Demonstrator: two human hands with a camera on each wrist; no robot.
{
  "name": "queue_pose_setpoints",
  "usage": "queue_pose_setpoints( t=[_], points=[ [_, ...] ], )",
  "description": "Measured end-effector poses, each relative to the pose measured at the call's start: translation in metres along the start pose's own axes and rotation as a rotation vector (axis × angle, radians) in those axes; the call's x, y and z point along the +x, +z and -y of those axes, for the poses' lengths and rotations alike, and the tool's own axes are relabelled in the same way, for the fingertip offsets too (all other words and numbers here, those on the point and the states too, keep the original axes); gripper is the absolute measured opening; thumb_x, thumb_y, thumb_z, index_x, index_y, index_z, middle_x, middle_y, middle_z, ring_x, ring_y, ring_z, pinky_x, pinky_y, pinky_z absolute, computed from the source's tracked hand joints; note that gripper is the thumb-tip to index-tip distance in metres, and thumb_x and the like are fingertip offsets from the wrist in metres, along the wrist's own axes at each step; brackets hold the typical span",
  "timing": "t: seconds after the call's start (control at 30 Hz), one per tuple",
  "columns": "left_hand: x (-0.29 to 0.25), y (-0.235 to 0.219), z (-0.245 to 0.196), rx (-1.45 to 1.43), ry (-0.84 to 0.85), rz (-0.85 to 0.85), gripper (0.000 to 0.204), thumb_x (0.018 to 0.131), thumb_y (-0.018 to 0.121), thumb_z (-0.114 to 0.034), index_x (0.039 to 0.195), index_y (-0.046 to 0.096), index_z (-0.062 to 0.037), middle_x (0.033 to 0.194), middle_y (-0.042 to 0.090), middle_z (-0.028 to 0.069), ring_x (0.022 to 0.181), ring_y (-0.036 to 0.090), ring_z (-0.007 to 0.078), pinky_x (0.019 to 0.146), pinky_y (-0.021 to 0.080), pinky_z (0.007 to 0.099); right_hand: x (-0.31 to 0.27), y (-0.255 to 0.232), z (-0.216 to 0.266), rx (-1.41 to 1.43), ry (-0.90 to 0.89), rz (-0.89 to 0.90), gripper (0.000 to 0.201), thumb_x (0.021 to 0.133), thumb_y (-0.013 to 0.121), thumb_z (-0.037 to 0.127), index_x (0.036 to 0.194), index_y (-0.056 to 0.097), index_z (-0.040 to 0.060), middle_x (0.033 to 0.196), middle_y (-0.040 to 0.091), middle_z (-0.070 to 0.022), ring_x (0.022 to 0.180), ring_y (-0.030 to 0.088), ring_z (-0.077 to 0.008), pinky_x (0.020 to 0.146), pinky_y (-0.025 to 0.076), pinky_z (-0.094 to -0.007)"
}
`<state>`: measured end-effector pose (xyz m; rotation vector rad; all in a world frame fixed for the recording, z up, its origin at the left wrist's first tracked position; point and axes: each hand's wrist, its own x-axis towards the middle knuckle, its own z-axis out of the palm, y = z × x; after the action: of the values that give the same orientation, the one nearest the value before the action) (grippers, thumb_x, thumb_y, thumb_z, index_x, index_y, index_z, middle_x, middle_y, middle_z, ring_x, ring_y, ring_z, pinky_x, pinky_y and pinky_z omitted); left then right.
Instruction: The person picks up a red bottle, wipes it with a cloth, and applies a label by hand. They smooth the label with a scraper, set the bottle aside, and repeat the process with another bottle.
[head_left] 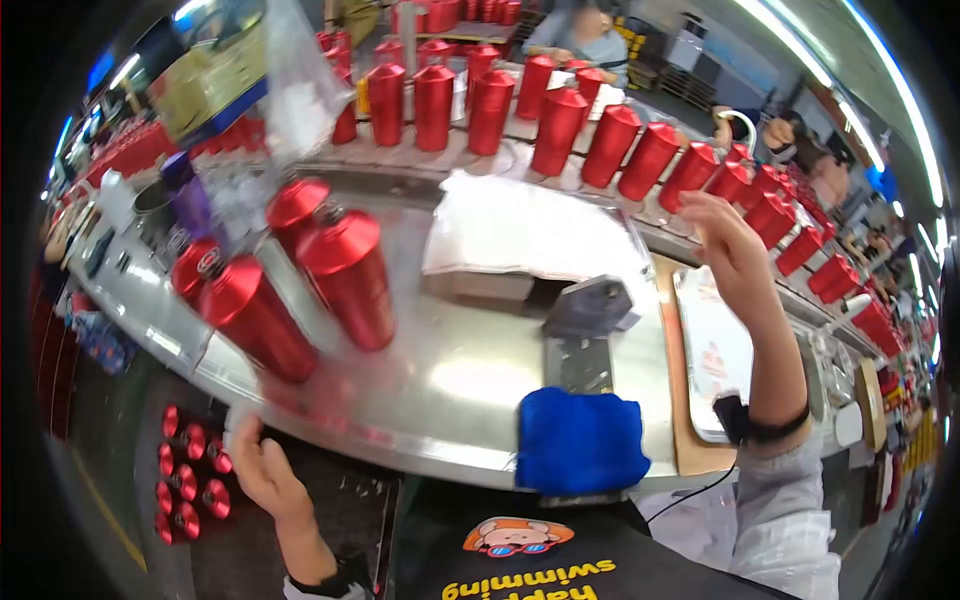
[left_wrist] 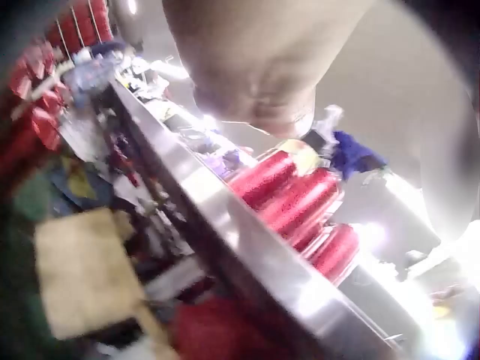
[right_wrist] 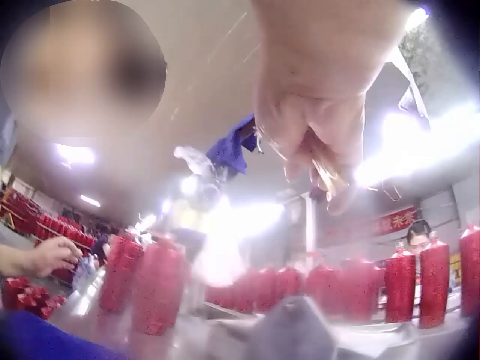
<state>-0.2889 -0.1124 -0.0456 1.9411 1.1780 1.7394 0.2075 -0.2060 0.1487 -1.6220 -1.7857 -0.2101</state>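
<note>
Taking the steel table as the landmark and going from left to right: below its left front edge a tray of small red caps waits low down, and the left hand hangs just beside it, under the table rim, fingers loosely bent and holding nothing. On the left part of the table stand a few red bottles, close together and tilted in the view; they look blurred, so I cannot tell if caps are on them. A blue cloth lies at the near edge in front of the person, with a small grey tool behind it. Beyond the far edge a long row of red bottles on the conveyor passes. Over the right end of the table the right hand is raised in the air, fingers slightly apart, gripping nothing.

In my judgement the work is between pieces: some bottles stand ready on the table and many remain on the line.
</note>
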Motion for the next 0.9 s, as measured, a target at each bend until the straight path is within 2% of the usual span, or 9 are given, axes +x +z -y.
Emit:
queue_pose_setpoints(
  t=[0.1, 0.17, 0.23, 0.37, 0.47, 0.63, 0.8, 0.83, 0.9],
  points=[
    [0.006, 0.055, -0.047, -0.212, 0.180, 0.232, 0.026, 0.087, 0.050, 0.001, 0.111, 0.057, 0.0058, 0.116, 0.062, 0.0268, 0.108, 0.062, 0.0330, 0.098, 0.046, 0.0424, 0.068, 0.003, -0.106, -0.180, 0.018, 0.133, 0.027, 0.091, 0.047, -0.003, 0.114, 0.062, -0.0005, 0.112, 0.064, -0.0165, 0.106, 0.061, -0.0245, 0.089, 0.049, -0.0328],
    [0.013, 0.082, -0.075, -0.169, 0.176, 0.338, 0.018, 0.083, 0.057, -0.004, 0.100, 0.063, 0.0000, 0.099, 0.068, 0.0214, 0.086, 0.066, 0.0374, 0.083, 0.053, 0.0429, 0.120, 0.020, -0.150, -0.311, 0.113, 0.145, 0.031, 0.091, 0.051, 0.003, 0.120, 0.061, 0.0007, 0.109, 0.065, -0.0178, 0.103, 0.063, -0.0294, 0.091, 0.048, -0.0347],
    [0.023, 0.103, -0.089, -0.147, 0.320, 0.421, 0.017, 0.083, 0.058, -0.005, 0.098, 0.064, -0.0018, 0.097, 0.069, 0.0191, 0.081, 0.066, 0.0355, 0.077, 0.054, 0.0420, 0.170, 0.041, -0.194, -0.452, 0.026, 0.146, 0.037, 0.090, 0.053, 0.008, 0.127, 0.059, 0.0040, 0.115, 0.063, -0.0206, 0.108, 0.061, -0.0357, 0.093, 0.048, -0.0402],
    [0.028, 0.124, -0.093, -0.142, 0.283, 0.486, 0.018, 0.090, 0.054, -0.017, 0.094, 0.064, -0.0026, 0.093, 0.070, 0.0188, 0.082, 0.067, 0.0347, 0.082, 0.052, 0.0438, 0.227, 0.093, -0.246, -0.515, 0.070, 0.040, 0.038, 0.088, 0.058, 0.017, 0.124, 0.060, 0.0071, 0.111, 0.065, -0.0251, 0.108, 0.060, -0.0417, 0.092, 0.048, -0.0476],
    [0.029, 0.128, -0.092, -0.087, 0.186, 0.439, 0.019, 0.090, 0.056, -0.020, 0.091, 0.063, -0.0027, 0.091, 0.070, 0.0182, 0.081, 0.067, 0.0335, 0.078, 0.053, 0.0428, 0.231, 0.104, -0.269, -0.587, 0.067, 0.027, 0.025, 0.087, 0.062, 0.020, 0.106, 0.063, 0.0031, 0.106, 0.065, -0.0233, 0.103, 0.061, -0.0412, 0.089, 0.048, -0.0487],
    [0.044, 0.141, -0.084, -0.116, 0.276, 0.473, 0.012, 0.085, 0.061, -0.009, 0.095, 0.064, -0.0030, 0.091, 0.070, 0.0166, 0.076, 0.066, 0.0320, 0.072, 0.054, 0.0400, 0.200, 0.111, -0.259, -0.400, 0.099, -0.229, 0.022, 0.086, 0.066, 0.021, 0.092, 0.060, 0.0013, 0.096, 0.062, -0.0200, 0.094, 0.058, -0.0399, 0.083, 0.046, -0.0483],
    [0.062, 0.149, -0.100, -0.120, 0.359, 0.634, 0.016, 0.088, 0.060, -0.009, 0.101, 0.065, -0.0022, 0.098, 0.070, 0.0182, 0.083, 0.068, 0.0307, 0.077, 0.053, 0.0379, 0.160, 0.055, -0.213, -0.415, -0.075, -0.181, 0.021, 0.087, 0.065, 0.018, 0.086, 0.055, 0.0005, 0.091, 0.057, -0.0173, 0.088, 0.055, -0.0378, 0.079, 0.044, -0.0439],
    [0.065, 0.150, -0.106, -0.177, 0.287, 0.675, 0.018, 0.089, 0.060, -0.011, 0.103, 0.064, -0.0015, 0.099, 0.070, 0.0181, 0.085, 0.068, 0.0295, 0.078, 0.052, 0.0373, 0.150, 0.036, -0.197, -0.304, -0.151, -0.247, 0.018, 0.088, 0.066, 0.014, 0.085, 0.055, 0.0008, 0.083, 0.054, -0.0115, 0.079, 0.055, -0.0243, 0.070, 0.044, -0.0335],
    [0.073, 0.156, -0.116, -0.307, 0.193, 0.711, 0.026, 0.092, 0.060, -0.017, 0.111, 0.062, 0.0003, 0.102, 0.069, 0.0169, 0.090, 0.067, 0.0276, 0.083, 0.051, 0.0369, 0.129, -0.010, -0.147, -0.165, -0.115, -0.185, 0.017, 0.093, 0.064, 0.014, 0.087, 0.054, 0.0019, 0.088, 0.053, -0.0036, 0.081, 0.051, -0.0120, 0.073, 0.042, -0.0260]
  ],
)
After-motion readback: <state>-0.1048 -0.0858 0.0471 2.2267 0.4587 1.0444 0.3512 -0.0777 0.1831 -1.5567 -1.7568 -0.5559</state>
